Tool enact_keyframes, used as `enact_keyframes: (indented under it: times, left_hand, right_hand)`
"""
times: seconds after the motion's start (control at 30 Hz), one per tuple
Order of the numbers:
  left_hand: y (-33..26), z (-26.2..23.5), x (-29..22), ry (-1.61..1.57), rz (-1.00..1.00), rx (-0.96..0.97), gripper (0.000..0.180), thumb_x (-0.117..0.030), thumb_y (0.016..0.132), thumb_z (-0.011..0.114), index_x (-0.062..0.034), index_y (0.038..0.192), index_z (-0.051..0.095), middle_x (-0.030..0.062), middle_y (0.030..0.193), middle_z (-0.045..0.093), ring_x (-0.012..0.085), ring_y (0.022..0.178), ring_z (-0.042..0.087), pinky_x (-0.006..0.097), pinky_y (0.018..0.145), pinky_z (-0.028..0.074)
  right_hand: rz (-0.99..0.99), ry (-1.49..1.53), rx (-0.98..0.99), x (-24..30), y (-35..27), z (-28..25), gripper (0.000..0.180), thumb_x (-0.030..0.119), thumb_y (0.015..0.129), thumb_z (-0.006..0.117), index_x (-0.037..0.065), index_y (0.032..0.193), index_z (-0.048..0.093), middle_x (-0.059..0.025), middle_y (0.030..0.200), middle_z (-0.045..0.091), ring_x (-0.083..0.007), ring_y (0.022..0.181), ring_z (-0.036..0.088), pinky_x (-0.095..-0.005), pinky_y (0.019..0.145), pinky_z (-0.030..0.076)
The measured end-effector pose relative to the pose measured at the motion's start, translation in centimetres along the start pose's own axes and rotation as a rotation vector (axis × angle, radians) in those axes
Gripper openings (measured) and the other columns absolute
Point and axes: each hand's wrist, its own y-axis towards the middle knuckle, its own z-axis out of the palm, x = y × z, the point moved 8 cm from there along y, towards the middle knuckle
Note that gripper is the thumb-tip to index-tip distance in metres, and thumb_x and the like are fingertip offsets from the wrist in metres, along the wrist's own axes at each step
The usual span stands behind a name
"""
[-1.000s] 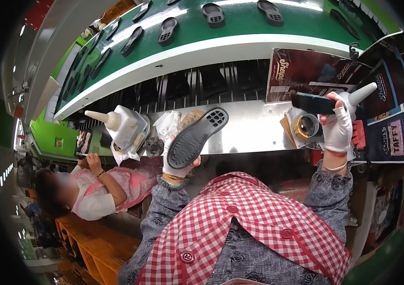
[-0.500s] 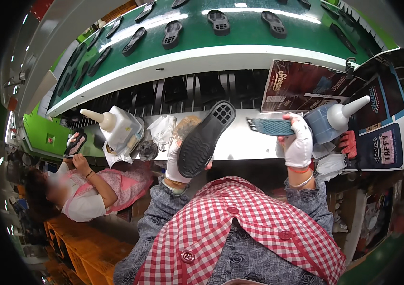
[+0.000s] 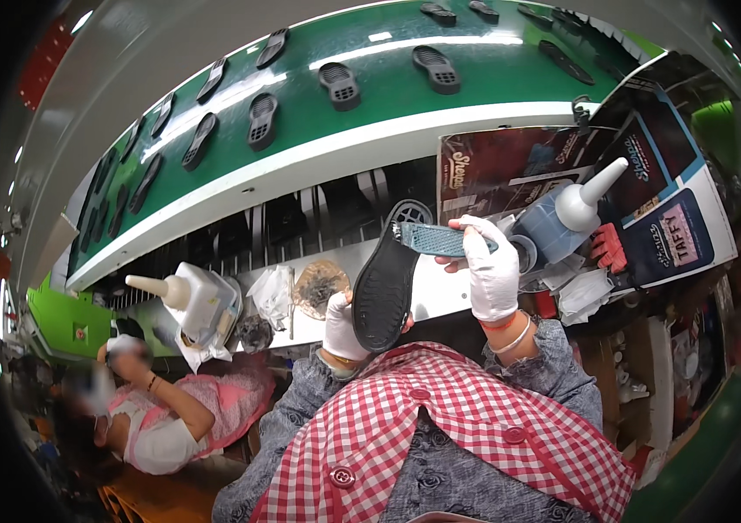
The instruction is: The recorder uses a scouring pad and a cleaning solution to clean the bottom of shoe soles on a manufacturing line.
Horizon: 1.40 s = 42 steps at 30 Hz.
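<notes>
Left hand [image 3: 338,331]: gloved in white with bare fingertips, its grip clasped the lower end of the sole from both edges.
Black shoe sole [image 3: 384,296]: tilted in the air in front of the desk [image 3: 445,292], ridged along its length, with a grid of holes at the upper end.
Right hand [image 3: 492,270]: also in a white glove with bare fingertips, its grip pinched the blue brush between thumb and fingers.
Blue brush [image 3: 436,238]: pointed leftward, its bristled end over the sole just below the grid; whether the bristles pressed on it could not be told.
Right of the brush: a bluish squeeze bottle [image 3: 554,227] with a pale cone nozzle leaned near a red rubbery piece [image 3: 608,248].
Left of the sole: a round tan pad [image 3: 318,288] with dark residue, a crumpled white wrapping [image 3: 275,296] and a white nozzle bottle [image 3: 192,296].
Green belt [image 3: 379,87]: carried spaced-out black soles [image 3: 263,120] beyond the desk.
Co-worker [image 3: 231,397]: stood at the left in a pink apron, hands raised around something blurred.
</notes>
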Motion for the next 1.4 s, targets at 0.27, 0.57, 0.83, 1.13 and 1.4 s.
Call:
enact_keyframes:
  times: [0.27, 0.57, 0.83, 1.13, 1.4]
  left_hand:
    - [3.6, -0.3, 1.4, 0.001, -0.102, 0.004, 0.072, -0.051, 0.076, 0.058, 0.006, 0.119, 0.051, 0.0224, 0.099, 0.062, 0.0351, 0.082, 0.064, 0.042, 0.072, 0.054]
    - [7.5, 2.7, 1.3, -0.016, -0.164, 0.193, 0.06, -0.047, 0.086, 0.051, 0.0, 0.123, 0.051, 0.0196, 0.11, 0.061, 0.0341, 0.092, 0.064, 0.042, 0.082, 0.053]
    - [10.8, 4.2, 1.5, -0.038, -0.227, 0.22, 0.055, -0.045, 0.086, 0.055, -0.0031, 0.122, 0.054, 0.0153, 0.109, 0.063, 0.0306, 0.093, 0.064, 0.041, 0.085, 0.052]
    - [31.8, 22.8, -3.3, 2.393, 1.084, 0.239, 0.034, -0.031, 0.095, 0.043, -0.0161, 0.123, 0.054, 0.0119, 0.116, 0.061, 0.0298, 0.102, 0.06, 0.043, 0.093, 0.045]
    - [37.9, 15.8, -13.6, 2.347, 0.332, -0.625, 0.074, -0.066, 0.072, 0.058, -0.0105, 0.121, 0.059, 0.0147, 0.123, 0.056, 0.0314, 0.113, 0.054, 0.042, 0.094, 0.045]
  right_hand:
    - [-0.05, -0.134, -0.018, 0.9, -0.7, -1.0, 0.017, 0.008, 0.094, 0.05, -0.002, 0.098, 0.063, -0.0088, 0.088, 0.066, -0.0142, 0.066, 0.066, -0.0197, 0.052, 0.051]
    - [-0.594, -0.808, 0.097, 5.7, -2.5, -0.5, 0.019, 0.005, 0.084, 0.063, 0.001, 0.103, 0.065, -0.0123, 0.084, 0.067, -0.0191, 0.071, 0.066, -0.0273, 0.063, 0.053]
    - [-0.71, -0.829, -0.019, 8.9, -6.1, -2.1, 0.019, 0.009, 0.091, 0.059, -0.005, 0.104, 0.062, -0.0156, 0.095, 0.065, -0.0223, 0.082, 0.067, -0.0284, 0.073, 0.052]
    - [-0.677, -0.46, -0.604, 9.5, -10.5, -11.5, 0.029, 0.014, 0.098, 0.045, -0.006, 0.119, 0.051, -0.0177, 0.114, 0.057, -0.0232, 0.086, 0.065, -0.0304, 0.071, 0.056]
    - [-0.568, -0.527, -0.629, 7.8, -12.6, -14.7, 0.027, 0.013, 0.098, 0.046, -0.004, 0.117, 0.054, -0.0155, 0.11, 0.061, -0.021, 0.08, 0.067, -0.0279, 0.067, 0.054]
